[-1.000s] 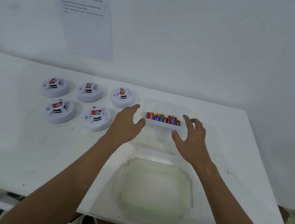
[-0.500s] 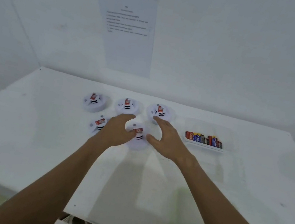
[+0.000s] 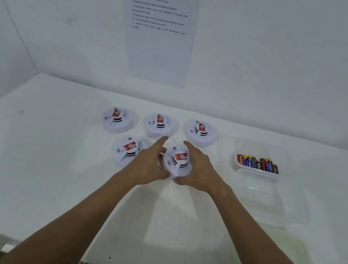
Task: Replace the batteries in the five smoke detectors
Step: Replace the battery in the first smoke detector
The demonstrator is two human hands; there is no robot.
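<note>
Left hand (image 3: 148, 164) and right hand (image 3: 200, 170), off the battery tray (image 3: 256, 172) since a second ago, now grip the front-right smoke detector (image 3: 178, 161) between curled fingers; tray untouched.

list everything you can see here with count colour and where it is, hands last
smoke detectors: five, white with red labels, on the table in two rows, three behind and two in front
batteries: a row, exact count unclear, red, blue, black and yellow, in the tray at right
tray: one, clear plastic, right of the detectors
clear lid: one, transparent, in front of the tray
table: one, white
paper sheet: one, white with printed text, on the wall behind the table
left hand: one, at the left side of the front right detector
right hand: one, at the right side of the same detector
</note>
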